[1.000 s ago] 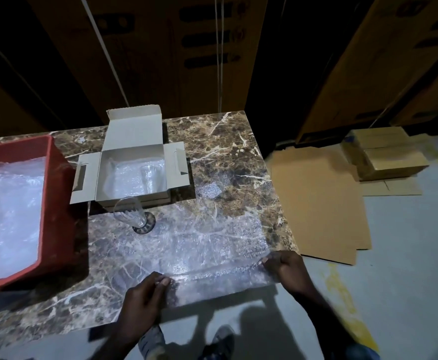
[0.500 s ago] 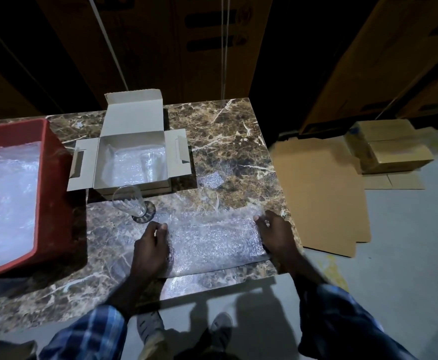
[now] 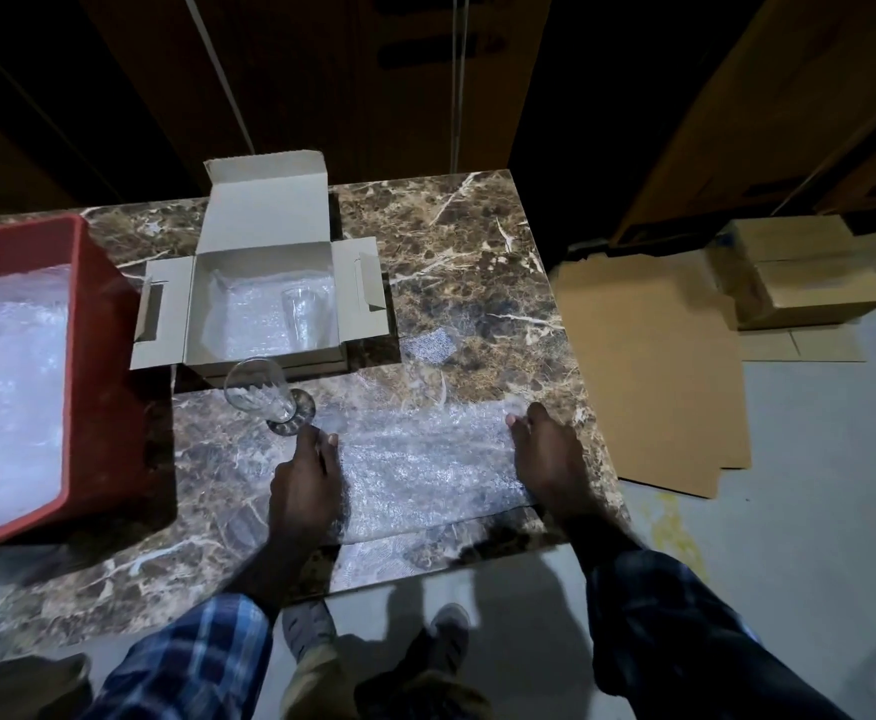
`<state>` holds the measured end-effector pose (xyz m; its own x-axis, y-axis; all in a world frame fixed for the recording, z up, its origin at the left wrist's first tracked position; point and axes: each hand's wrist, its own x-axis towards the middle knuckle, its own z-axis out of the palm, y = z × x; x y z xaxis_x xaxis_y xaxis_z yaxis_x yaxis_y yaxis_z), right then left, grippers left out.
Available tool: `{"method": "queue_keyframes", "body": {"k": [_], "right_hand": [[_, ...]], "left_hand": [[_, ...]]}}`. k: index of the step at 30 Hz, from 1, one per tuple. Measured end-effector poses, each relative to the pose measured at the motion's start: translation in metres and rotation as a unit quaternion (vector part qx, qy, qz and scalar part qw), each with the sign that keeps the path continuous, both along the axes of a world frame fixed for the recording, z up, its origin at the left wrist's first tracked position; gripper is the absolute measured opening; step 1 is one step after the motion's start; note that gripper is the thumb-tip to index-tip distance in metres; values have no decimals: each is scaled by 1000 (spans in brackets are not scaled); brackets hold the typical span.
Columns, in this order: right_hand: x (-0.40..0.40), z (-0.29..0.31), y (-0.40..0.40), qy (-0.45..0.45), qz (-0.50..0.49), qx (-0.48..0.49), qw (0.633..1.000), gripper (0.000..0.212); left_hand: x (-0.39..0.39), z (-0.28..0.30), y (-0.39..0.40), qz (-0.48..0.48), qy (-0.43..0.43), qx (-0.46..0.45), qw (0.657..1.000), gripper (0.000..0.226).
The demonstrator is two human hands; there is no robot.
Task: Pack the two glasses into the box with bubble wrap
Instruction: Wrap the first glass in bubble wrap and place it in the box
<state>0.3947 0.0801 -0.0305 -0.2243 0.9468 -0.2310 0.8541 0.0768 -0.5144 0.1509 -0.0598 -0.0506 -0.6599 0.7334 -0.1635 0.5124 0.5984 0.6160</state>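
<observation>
A grey cardboard box (image 3: 202, 314) stands open on the marble table, lined with bubble wrap. One clear glass (image 3: 302, 317) stands inside it at the right. A second glass (image 3: 262, 394) stands on the table just in front of the box. A bubble wrap sheet (image 3: 425, 459) lies on the table, folded over on itself. My left hand (image 3: 305, 478) pinches the folded edge at its left end, fingertips just short of the second glass's foot. My right hand (image 3: 547, 454) holds the same edge at the right end.
A red crate (image 3: 95, 366) full of bubble wrap sits at the table's left. A small bubble wrap scrap (image 3: 430, 344) lies right of the box. Flat cardboard (image 3: 649, 366) and brown cartons (image 3: 810, 283) lie on the floor beyond the table's right edge (image 3: 581, 366).
Both hands have carried the sheet's near edge away from me, folding it over. The left hand now reaches the base of the glass standing on the table.
</observation>
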Motion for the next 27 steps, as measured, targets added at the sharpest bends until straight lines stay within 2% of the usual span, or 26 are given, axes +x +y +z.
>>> {"method": "queue_keyframes", "body": {"k": [5,10,12,15,17,19,21,23,27], "right_hand": [[1,-9,1,-5,1,14,1000,32],[-5,-12,0,-60,-8,23,998,41],[-9,-4,-4,-96,-19,65,993,42],[-20,2,-15,-151,10,212,965,35],[-31,-4,-28,-136,51,264,954,34],[-45,-20,-48,-71,136,270,951,38],[-56,-41,-64,-8,207,261,943,42],[-62,-58,-72,-14,233,236,943,47],[-55,-64,-71,-55,248,204,945,60]], "left_hand": [[2,0,3,27,7,-18,999,22],[5,8,2,53,-9,-21,998,37],[7,14,-4,60,18,-5,998,39],[16,20,-22,-3,176,46,983,33],[30,19,-31,-80,252,74,962,35],[48,12,-31,-162,248,81,952,41],[61,1,-23,-210,205,61,954,48],[64,-11,-15,-234,181,19,955,52],[52,-29,-13,-265,193,-52,943,57]]}}
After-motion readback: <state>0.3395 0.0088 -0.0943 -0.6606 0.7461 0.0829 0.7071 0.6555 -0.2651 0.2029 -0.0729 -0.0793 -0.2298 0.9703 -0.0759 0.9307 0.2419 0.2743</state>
